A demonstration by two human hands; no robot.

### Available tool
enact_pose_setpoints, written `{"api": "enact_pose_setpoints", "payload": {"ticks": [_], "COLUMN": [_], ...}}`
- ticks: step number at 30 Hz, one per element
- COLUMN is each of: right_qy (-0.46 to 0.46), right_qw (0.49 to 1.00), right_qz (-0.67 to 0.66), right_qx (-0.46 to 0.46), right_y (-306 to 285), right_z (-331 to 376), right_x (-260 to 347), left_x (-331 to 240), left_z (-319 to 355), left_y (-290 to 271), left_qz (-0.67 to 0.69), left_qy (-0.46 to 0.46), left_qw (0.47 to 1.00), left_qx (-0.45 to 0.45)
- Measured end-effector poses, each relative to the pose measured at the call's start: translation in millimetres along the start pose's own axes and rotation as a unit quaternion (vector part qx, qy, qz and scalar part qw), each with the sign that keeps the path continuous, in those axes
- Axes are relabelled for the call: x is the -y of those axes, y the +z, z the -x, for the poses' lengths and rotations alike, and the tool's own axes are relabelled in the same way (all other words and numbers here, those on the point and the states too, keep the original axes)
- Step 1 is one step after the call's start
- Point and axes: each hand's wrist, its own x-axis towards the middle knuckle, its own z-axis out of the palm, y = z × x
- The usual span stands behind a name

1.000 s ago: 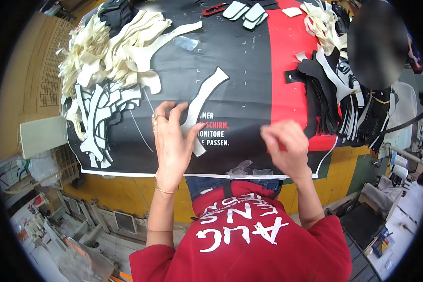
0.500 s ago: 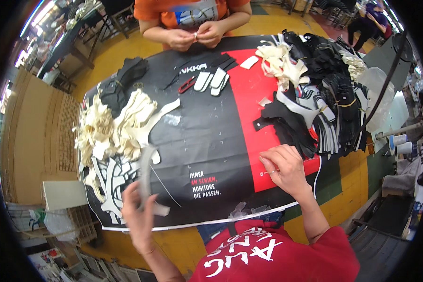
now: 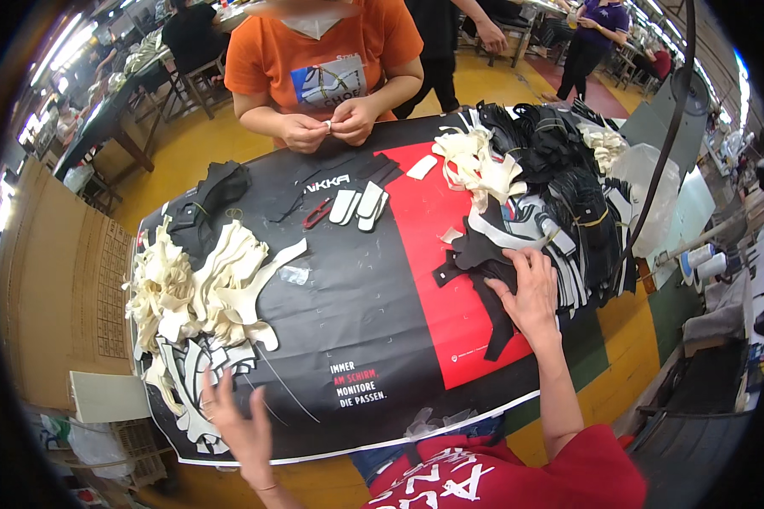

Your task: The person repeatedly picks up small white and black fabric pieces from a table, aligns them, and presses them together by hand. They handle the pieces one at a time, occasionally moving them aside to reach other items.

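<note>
My left hand point(image 3: 239, 424) hovers with fingers spread at the near left of the table, beside a stack of white and black cut pieces point(image 3: 193, 382). It holds nothing. My right hand point(image 3: 530, 295) lies flat, fingers apart, on black cut fabric pieces point(image 3: 475, 271) on the red part of the table cover point(image 3: 433, 212). A heap of cream cut pieces point(image 3: 199, 284) lies further left.
Across the table a person in an orange shirt point(image 3: 327, 64) works something small with both hands. Red snips point(image 3: 317, 214) and white pieces point(image 3: 358, 206) lie mid-table. Black and white stacks point(image 3: 560, 187) fill the right side. A cardboard sheet point(image 3: 55, 288) stands at left.
My left hand has set down the long white piece and opened near the left stack. My right hand has moved right and further away onto the black pieces. My view has tilted up.
</note>
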Motion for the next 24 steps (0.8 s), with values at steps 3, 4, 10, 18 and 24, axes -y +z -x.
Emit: {"api": "enact_pose_setpoints", "payload": {"ticks": [3, 4, 10, 18, 24], "right_qy": [0.034, 0.052, 0.042, 0.057, 0.026], "right_qw": [0.994, 0.989, 0.987, 0.973, 0.979], "right_qz": [0.028, 0.034, 0.057, -0.087, -0.100], "right_qx": [0.102, 0.134, 0.147, 0.208, 0.179], "right_y": [-1, -1, -1, -22, -17], "right_z": [-5, -6, -13, -49, -31], "right_x": [-7, -7, -3, -31, -26], "left_x": [-57, -73, -126, -123, -125], "left_z": [-2, -1, 8, 11, 11], "left_y": [32, 39, 70, 80, 86], "left_qz": [0.064, 0.066, 0.133, 0.137, 0.147], "left_qy": [0.083, 0.120, 0.235, 0.221, 0.229], "left_qw": [0.991, 0.984, 0.936, 0.929, 0.927], "left_qx": [0.083, 0.113, 0.224, 0.264, 0.260]}}
